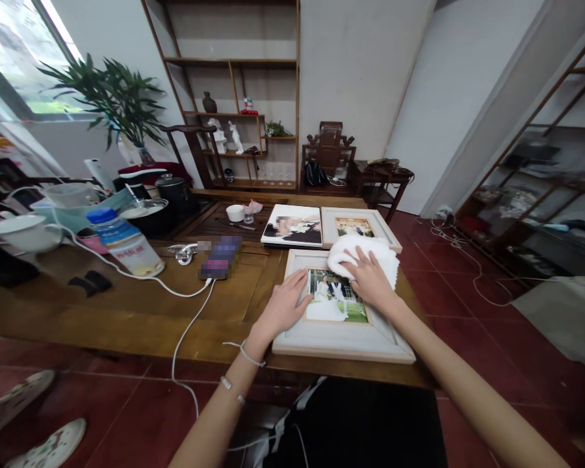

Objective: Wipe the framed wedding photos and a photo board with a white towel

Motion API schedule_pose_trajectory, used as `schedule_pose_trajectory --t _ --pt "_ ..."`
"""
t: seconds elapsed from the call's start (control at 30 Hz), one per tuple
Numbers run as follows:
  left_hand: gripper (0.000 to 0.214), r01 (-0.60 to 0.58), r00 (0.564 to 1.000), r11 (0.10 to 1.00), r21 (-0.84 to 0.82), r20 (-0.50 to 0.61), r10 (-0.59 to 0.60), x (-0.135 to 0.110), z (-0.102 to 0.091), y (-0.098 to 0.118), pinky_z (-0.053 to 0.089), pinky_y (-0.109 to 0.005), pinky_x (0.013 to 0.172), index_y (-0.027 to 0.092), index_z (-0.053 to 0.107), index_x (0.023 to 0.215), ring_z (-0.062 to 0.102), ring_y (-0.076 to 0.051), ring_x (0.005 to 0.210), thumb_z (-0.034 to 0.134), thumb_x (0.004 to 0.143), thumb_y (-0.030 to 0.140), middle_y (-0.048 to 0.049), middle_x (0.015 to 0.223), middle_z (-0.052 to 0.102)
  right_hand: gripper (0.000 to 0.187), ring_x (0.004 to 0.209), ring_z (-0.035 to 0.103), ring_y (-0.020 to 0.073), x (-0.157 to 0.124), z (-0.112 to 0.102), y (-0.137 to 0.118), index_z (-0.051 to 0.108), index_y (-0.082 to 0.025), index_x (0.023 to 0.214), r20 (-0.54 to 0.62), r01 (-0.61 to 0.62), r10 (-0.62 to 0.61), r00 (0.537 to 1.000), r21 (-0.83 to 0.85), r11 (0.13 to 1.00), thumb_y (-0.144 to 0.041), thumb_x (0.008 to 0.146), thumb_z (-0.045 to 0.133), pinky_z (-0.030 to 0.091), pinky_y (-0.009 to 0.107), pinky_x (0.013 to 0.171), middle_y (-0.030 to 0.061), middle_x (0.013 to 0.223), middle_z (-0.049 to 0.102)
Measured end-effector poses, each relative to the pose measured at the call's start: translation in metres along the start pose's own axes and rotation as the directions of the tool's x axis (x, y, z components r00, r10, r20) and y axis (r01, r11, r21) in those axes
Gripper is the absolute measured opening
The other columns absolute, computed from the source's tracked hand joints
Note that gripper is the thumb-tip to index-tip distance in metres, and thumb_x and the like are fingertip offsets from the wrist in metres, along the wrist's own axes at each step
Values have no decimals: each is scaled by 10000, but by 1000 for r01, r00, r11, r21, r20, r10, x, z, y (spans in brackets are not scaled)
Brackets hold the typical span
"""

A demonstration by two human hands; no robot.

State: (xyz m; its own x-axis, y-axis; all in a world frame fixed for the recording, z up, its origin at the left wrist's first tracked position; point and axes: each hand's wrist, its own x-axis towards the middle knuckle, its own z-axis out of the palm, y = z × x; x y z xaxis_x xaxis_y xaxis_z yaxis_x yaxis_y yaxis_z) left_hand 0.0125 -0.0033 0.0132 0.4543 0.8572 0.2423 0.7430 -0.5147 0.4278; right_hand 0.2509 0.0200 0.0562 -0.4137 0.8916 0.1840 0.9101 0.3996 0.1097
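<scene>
A photo frame (292,341) with a wide pale border and a picture of two people in wedding clothes lies flat near the table's front edge. My left hand (285,305) rests on its left border, fingers stretched out and thumb apart. At the upper right of the frame, my right hand (372,279) grips a white cloth (365,247) and presses it down. Part of the cloth is hidden under the fingers. Behind lie a second pale photo frame (383,227) and, beside it, a picture panel (292,226) with a white edge.
Left of the frame, a phone (219,257) is plugged into a white cable (188,341). A blue-capped bottle (127,244), a white cup (26,231) and a dark pot (173,195) stand farther left. A small white bowl (235,212) sits on a dark tray.
</scene>
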Motion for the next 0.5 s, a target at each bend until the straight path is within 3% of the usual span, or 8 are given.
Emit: schedule_pose_trajectory --t 0.13,0.33,0.43,0.5 --pt "527 -5 1000 1000 -2 -7 5 1 1 0 339 -454 1098 149 350 1434 315 -249 1395 407 954 358 -127 1510 345 575 1370 279 364 -19 -8 -22 579 -155 1260 60 41 -42 997 9 999 -10 718 450 207 604 1072 121 1453 436" --pt "526 10 1000 1000 3 -11 -10 0 2 1 352 -450 1088 132 351 1431 317 -252 1395 412 952 343 -134 1505 353 590 1324 353 412 -94 -46 -82 579 -188 1274 285 89 -122 951 126 988 -44 708 497 305 633 1029 146 1440 444" --pt "513 3 1000 1000 8 -15 -3 0 3 0 346 -447 1092 147 355 1429 319 -248 1394 401 957 342 -128 1506 354 601 1336 322 430 -116 -54 -103 580 -224 1275 304 117 -176 936 201 973 -77 694 546 302 653 1034 129 1466 409" --pt "505 -3 1000 1000 13 -13 3 0 4 -1 339 -439 1099 141 353 1431 317 -243 1395 384 963 330 -125 1506 354 606 1356 289 419 -116 -50 -107 569 -240 1286 276 135 -199 940 234 963 -90 700 554 281 646 1054 107 1482 390"
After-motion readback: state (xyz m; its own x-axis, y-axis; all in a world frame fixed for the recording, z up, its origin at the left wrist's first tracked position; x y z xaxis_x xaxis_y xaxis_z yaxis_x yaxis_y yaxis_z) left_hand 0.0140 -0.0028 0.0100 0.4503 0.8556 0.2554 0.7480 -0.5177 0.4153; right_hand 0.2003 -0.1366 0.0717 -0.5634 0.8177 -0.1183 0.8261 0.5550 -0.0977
